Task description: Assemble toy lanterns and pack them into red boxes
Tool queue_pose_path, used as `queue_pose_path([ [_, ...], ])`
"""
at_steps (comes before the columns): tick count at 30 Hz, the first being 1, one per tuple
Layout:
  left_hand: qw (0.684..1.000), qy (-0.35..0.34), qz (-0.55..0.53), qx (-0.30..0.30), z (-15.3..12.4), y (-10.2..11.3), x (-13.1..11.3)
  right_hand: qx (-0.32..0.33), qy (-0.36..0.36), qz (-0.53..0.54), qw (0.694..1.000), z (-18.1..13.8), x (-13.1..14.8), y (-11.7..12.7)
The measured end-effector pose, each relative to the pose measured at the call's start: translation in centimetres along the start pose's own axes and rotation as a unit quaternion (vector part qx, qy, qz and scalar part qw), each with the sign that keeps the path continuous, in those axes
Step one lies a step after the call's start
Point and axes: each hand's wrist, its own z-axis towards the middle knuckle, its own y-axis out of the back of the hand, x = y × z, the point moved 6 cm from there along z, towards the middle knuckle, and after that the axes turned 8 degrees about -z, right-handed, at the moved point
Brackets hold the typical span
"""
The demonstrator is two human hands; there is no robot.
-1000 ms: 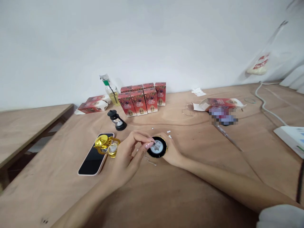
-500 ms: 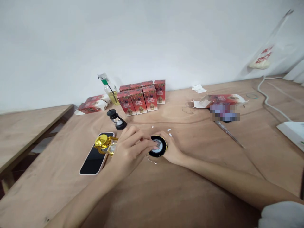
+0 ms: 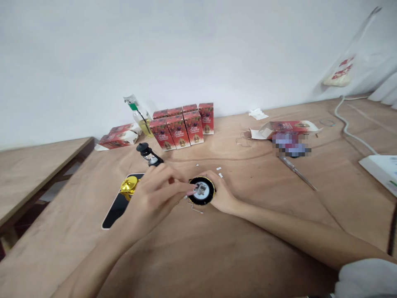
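Observation:
In my right hand [image 3: 221, 194] is a small lantern [image 3: 203, 191], tipped so its round underside faces me. The underside has a black ring and a white centre with a metal-lined recess. My left hand [image 3: 158, 188] is pinched at the left side of that recess; anything between its fingertips is too small to make out. Behind my left hand, a gold lantern [image 3: 129, 184] lies on a phone [image 3: 116, 211], partly covered by the hand. A black lantern [image 3: 149, 155] stands just beyond. A bent wire handle [image 3: 195, 208] lies under the held lantern.
Several red boxes [image 3: 176, 130] stand by the wall beside a bottle [image 3: 144, 122]. Opened boxes lie left [image 3: 118, 136] and right [image 3: 287, 127]. A screwdriver [image 3: 297, 173], white scraps [image 3: 220, 171], more bent wire [image 3: 244, 140] and a white cable [image 3: 350, 130] are on the table [image 3: 248, 256].
My left fingertips have drawn back leftward from the middle of the lantern's underside, uncovering the recess. My left hand now hides more of the gold lantern and phone. My right hand keeps its hold.

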Motion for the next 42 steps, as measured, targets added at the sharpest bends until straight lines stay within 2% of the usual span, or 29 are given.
queue_pose_path([
  [3, 0.994, 0.093, -0.052, -0.026, -2.3, 0.2, 2.1, 0.006, -0.002, -0.008, 1.0, 0.1, 0.0, -0.1],
  [6, 0.973, 0.217, -0.079, 0.029, -5.8, -2.2, 4.8, 0.001, -0.002, -0.008, 1.0, 0.1, -0.1, -0.1],
  [9, 0.948, 0.303, -0.075, 0.06, -8.8, -4.5, 6.6, -0.004, 0.004, -0.009, 1.0, 0.0, -0.2, -0.1],
  [12, 0.924, 0.37, -0.069, 0.064, -10.3, -5.6, 7.5, -0.006, 0.003, -0.012, 1.0, 0.0, -0.4, -0.1],
  [15, 0.904, 0.416, -0.067, 0.07, -10.5, -5.9, 7.7, -0.008, 0.001, -0.013, 1.0, 0.0, -0.4, -0.1],
  [25, 0.893, 0.429, -0.067, 0.119, -10.2, -6.4, 8.3, -0.002, 0.002, -0.009, 1.0, 0.0, -0.3, -0.1],
  [32, 0.864, 0.442, -0.086, 0.227, -9.7, -6.9, 8.5, -0.005, 0.0, -0.02, 1.0, 0.0, -0.3, -0.1],
  [36, 0.87, 0.429, -0.079, 0.231, -9.6, -7.0, 8.7, -0.002, -0.001, -0.018, 1.0, 0.0, -0.3, -0.1],
  [42, 0.887, 0.411, -0.087, 0.192, -9.4, -6.7, 8.3, -0.002, 0.0, -0.007, 1.0, 0.0, -0.2, -0.1],
])
